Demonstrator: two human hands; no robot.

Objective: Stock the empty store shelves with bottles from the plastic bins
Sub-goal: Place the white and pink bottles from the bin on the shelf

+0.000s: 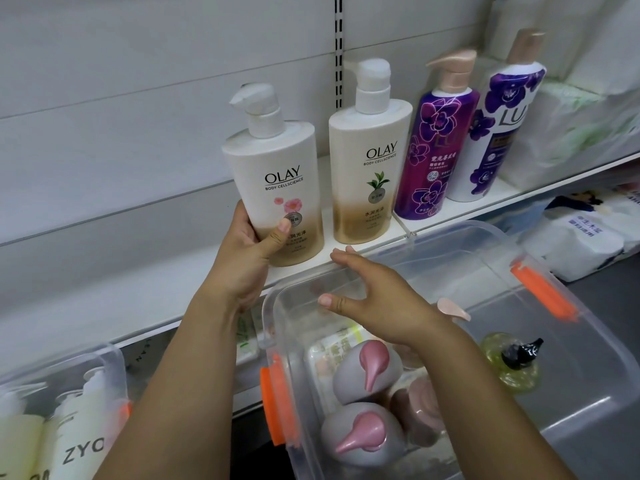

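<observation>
From the head view, the left hand (251, 247) grips the flower-label bottle (277, 188) low on its body, thumb across the front and fingers behind. That low hold likely lets the person steer the base onto the shelf (156, 289) while the label faces out. The bottle leans slightly left, and its base is at the shelf's front edge; whether it already rests there cannot be told. It sits just beside a leaf-label bottle (370, 168) of the same brand, which stands upright next to two purple bottles (434, 147), so like goes with like. The left forearm reaches up from the lower left, wrist bent back. The right hand (367, 299) holds nothing; its fingers are spread and straight, palm down, above the far side of the clear bin (277, 327), probably ready to steady the bottle or dip for another. Pink-pump bottles (367, 372) lie in that bin, still to be shelved.
</observation>
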